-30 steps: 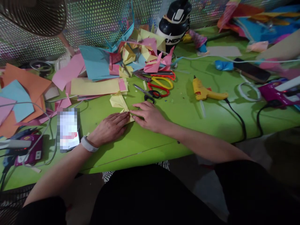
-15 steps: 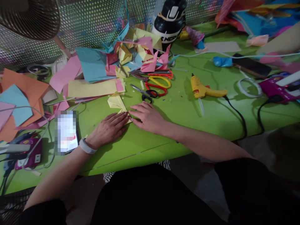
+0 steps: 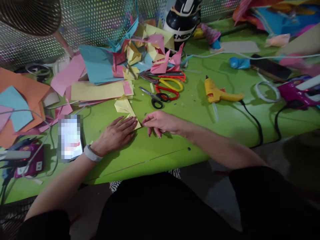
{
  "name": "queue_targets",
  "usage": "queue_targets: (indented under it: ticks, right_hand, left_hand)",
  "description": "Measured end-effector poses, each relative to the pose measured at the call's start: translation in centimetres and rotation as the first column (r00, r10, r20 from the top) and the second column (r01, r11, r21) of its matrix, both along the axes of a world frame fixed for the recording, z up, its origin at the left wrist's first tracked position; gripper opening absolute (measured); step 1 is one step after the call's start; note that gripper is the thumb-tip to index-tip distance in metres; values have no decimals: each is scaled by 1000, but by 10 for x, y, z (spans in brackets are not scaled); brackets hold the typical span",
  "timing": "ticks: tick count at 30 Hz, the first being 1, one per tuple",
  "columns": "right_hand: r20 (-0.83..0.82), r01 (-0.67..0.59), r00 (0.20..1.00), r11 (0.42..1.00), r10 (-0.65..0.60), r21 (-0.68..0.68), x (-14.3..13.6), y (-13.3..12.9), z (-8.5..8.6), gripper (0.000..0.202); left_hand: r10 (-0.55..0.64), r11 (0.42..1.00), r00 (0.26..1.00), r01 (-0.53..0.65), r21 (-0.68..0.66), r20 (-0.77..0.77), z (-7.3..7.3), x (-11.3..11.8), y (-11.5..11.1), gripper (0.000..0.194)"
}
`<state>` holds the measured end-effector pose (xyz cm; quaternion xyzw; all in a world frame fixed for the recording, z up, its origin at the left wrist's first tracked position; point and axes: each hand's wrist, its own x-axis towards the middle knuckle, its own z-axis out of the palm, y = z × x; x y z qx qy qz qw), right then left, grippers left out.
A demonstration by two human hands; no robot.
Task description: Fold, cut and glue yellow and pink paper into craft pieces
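Observation:
A folded pale yellow paper (image 3: 124, 105) lies on the green table (image 3: 160, 151), its lower part beneath the fingers of my left hand (image 3: 119, 135). That hand rests flat on it, fingers stretched out, with a light band round the wrist. Just right of the paper's corner is my right hand (image 3: 160, 123), turned on its side with the thumb and index finger close together and the other fingers hanging apart below. Nothing shows in it. Small black-handled scissors (image 3: 156, 99) lie behind my right hand, beside red- and yellow-handled ones (image 3: 172, 85).
Paper strips (image 3: 97, 91) and folded coloured pieces (image 3: 150, 55) lie behind the hands, near a black bottle (image 3: 181, 25). At left are a lit phone (image 3: 70, 138) and orange paper (image 3: 30, 90). A yellow glue gun (image 3: 220, 93) with a cord lies at right.
My right hand has lifted off the paper's corner and turned sideways, its fingers curling from a flat pose. My left hand stays flat on the paper. The view has shifted slightly.

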<state>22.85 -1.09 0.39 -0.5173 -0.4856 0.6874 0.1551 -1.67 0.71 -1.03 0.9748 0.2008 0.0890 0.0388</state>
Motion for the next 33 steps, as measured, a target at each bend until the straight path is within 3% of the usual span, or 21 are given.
queue_targets:
  ticks: [4,10,20,33]
  right_hand:
    - [-153,53,986,995,-65,-82,3,3,-11,13]
    - [-211,49,974,988,-80,-149,6,4,-17,17]
    - [-179,27,983,991,-50,-130,5,3,-14,18]
    - [-183,82,977,984,-111,-159,2,3,-10,17]
  left_hand:
    - [-4,999,1000,3,-32,-16,0,-1,1,50]
    - [-3,1000,999,2,-26,-41,0,-1,0,48]
    - [2,1000,999,-3,-13,-49,3,0,0,48]
    - [-3,1000,1000,3,-13,-29,2,0,-1,49]
